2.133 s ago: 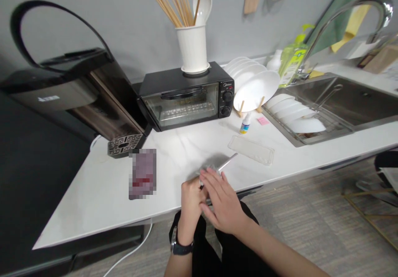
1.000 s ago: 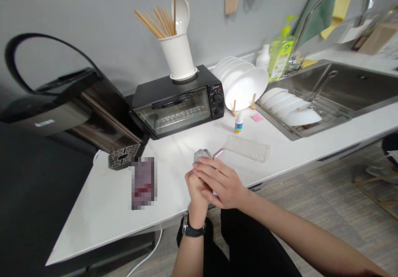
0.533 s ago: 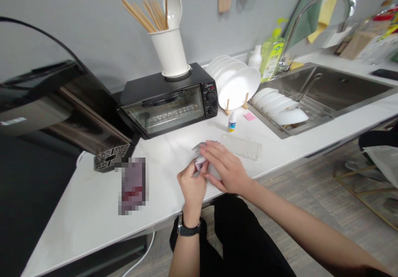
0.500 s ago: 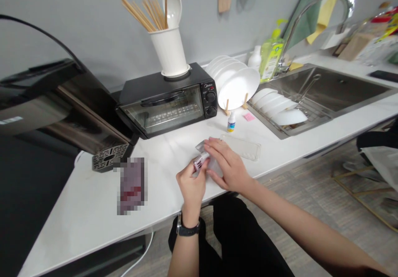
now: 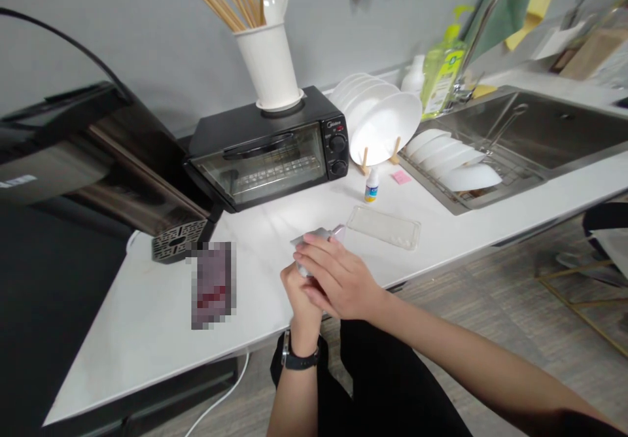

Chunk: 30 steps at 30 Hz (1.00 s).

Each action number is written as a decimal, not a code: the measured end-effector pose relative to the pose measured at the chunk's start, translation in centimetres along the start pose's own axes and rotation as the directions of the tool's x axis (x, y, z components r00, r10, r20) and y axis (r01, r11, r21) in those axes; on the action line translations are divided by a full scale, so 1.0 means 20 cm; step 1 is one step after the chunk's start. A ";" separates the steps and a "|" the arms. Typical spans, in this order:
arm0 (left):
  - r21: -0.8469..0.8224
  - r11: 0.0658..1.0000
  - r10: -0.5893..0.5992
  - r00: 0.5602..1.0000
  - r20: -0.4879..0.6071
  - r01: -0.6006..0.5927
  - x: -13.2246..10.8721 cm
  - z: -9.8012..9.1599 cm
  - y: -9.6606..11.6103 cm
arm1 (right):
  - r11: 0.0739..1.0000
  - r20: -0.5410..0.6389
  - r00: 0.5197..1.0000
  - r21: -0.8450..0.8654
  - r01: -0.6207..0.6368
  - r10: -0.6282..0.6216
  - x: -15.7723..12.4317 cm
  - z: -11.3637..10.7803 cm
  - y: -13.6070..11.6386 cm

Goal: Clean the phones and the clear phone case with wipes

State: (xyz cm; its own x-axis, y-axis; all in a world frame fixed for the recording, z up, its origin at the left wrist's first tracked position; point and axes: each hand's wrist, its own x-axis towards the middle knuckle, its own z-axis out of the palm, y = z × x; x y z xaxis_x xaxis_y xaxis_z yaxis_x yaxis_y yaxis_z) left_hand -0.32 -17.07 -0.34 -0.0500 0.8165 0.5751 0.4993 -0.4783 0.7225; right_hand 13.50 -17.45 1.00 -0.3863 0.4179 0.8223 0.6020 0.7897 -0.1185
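Observation:
Low over the counter's front edge, my left hand (image 5: pixel 299 296) is closed round a slim, pinkish phone (image 5: pixel 339 230), mostly hidden by my fingers. My right hand (image 5: pixel 341 277) lies across it from above, fingers together, pressing a thin grey cloth (image 5: pixel 320 233) on it. The cloth's exact kind is hard to make out. To the right of both hands a clear phone case (image 5: pixel 385 227) lies flat on the counter. Behind that stands a small white bottle (image 5: pixel 371 186) with a blue and yellow label, beside a pink packet (image 5: pixel 401 177).
A black toaster oven (image 5: pixel 275 156) stands behind my hands, bearing a white utensil holder (image 5: pixel 271 64). Plates (image 5: pixel 385 129) stand in a rack near the sink (image 5: pixel 534 175), which holds bowls (image 5: pixel 449 159). A blurred-out object (image 5: pixel 213 285) lies left, near a black machine (image 5: pixel 179 241).
My right hand has moved left and down, further over my left hand, with the cloth. The phone has turned in my grip. The view has shifted a little.

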 end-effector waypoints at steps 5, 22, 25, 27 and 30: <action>-0.017 0.998 -0.066 0.998 -0.015 0.066 0.01 0.01 0.01 | 0.992 -0.075 0.990 -0.007 -0.125 0.124 0.00 -0.03 0.03; -0.102 0.979 -0.179 0.984 -0.020 0.176 -0.01 0.01 -0.02 | 0.950 -0.017 0.961 0.158 -0.271 0.277 -0.01 0.01 0.02; -0.097 0.974 -0.205 0.979 -0.012 0.203 -0.03 0.00 -0.04 | 0.940 -0.043 0.960 0.218 -0.261 0.277 0.00 0.00 0.03; -0.097 0.970 -0.226 0.974 -0.014 0.224 -0.03 0.00 -0.05 | 0.919 -0.044 0.961 0.307 -0.248 0.274 0.01 -0.02 0.04; -0.180 0.943 -0.284 0.959 0.010 0.281 -0.02 0.01 -0.06 | 0.772 0.054 0.911 0.513 -0.376 0.408 -0.01 -0.06 0.10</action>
State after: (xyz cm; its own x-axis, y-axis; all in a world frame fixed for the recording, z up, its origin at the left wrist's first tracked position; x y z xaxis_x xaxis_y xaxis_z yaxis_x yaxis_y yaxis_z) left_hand -0.72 -16.66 -1.59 -0.1811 0.9218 0.3427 0.3010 -0.2798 0.9116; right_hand 15.61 -16.45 1.35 -0.1439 0.7273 0.6711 0.2512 0.6827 -0.6861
